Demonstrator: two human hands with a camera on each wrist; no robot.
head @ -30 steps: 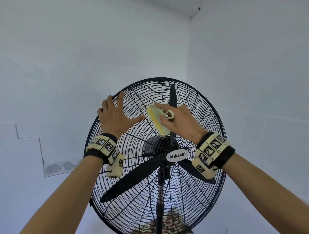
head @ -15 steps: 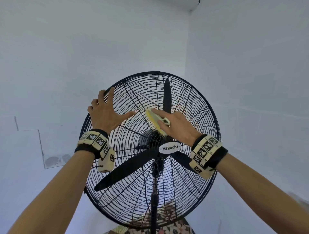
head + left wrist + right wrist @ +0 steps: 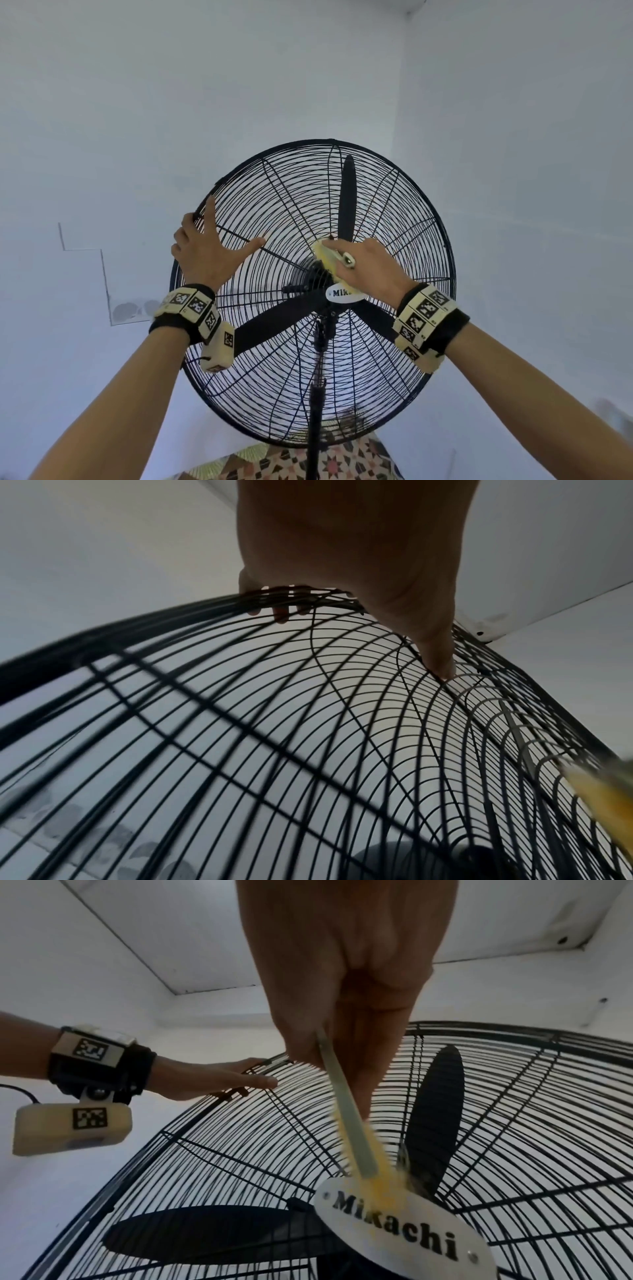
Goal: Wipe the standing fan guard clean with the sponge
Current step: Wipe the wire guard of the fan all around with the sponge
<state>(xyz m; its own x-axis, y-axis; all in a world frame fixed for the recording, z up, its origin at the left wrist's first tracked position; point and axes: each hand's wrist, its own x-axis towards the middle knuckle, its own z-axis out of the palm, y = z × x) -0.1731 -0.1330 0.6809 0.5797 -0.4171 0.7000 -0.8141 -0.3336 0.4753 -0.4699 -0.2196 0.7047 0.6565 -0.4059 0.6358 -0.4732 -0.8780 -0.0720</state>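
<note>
The right hand (image 3: 371,267), gripping the sponge (image 3: 327,255), has slid down to the guard's (image 3: 284,205) hub while the spread left hand (image 3: 205,253) stays braced on the rim.

Over the last second the right hand (image 3: 368,265) slid the sponge (image 3: 327,257) down the fan guard (image 3: 411,219) toward the centre, until it overlapped the top of the Mikachi badge (image 3: 339,295).
</note>
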